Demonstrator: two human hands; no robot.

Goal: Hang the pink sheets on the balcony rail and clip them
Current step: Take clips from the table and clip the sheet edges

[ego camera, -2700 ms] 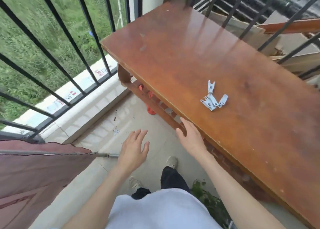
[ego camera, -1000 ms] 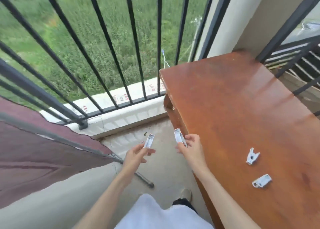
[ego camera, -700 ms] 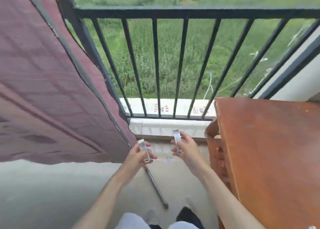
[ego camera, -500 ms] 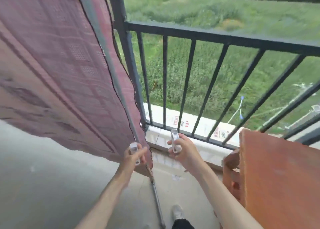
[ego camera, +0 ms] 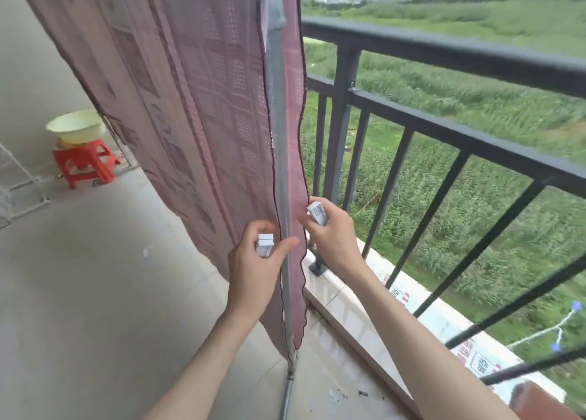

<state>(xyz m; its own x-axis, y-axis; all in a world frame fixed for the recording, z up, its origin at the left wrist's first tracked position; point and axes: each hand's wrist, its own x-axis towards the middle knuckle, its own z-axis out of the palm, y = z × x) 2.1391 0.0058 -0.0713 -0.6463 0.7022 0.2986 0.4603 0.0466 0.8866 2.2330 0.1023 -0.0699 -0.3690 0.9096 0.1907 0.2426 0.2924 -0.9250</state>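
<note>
Far off on my left I see a pale basin (ego camera: 76,130) sitting on a red stool (ego camera: 85,166) against the wall, with a white wire rack (ego camera: 14,184) at the frame's edge. Next comes the pink sheet (ego camera: 196,108), hanging down over a grey pole (ego camera: 279,165) that runs from the top of the view to the concrete floor (ego camera: 95,292); the cloth falls on both sides of that pole, its wavy hem ending just above the floor.

My left hand (ego camera: 258,267) sits in front of the sheet's lower part, fingers curled round 1 white clip (ego camera: 265,244), thumb tip reaching to the pole. Just beside it, my right hand (ego camera: 333,238) pinches a 2nd white clip (ego camera: 317,213) between thumb and fingers, held up at the sheet's right edge; I cannot tell whether its jaws touch the cloth.

Further right stands the black balcony rail (ego camera: 444,51), bare of cloth in this stretch, with its vertical bars over a white ledge (ego camera: 355,305). Beyond lies green grass (ego camera: 475,108). A corner of the brown table (ego camera: 539,400) shows at the bottom right.
</note>
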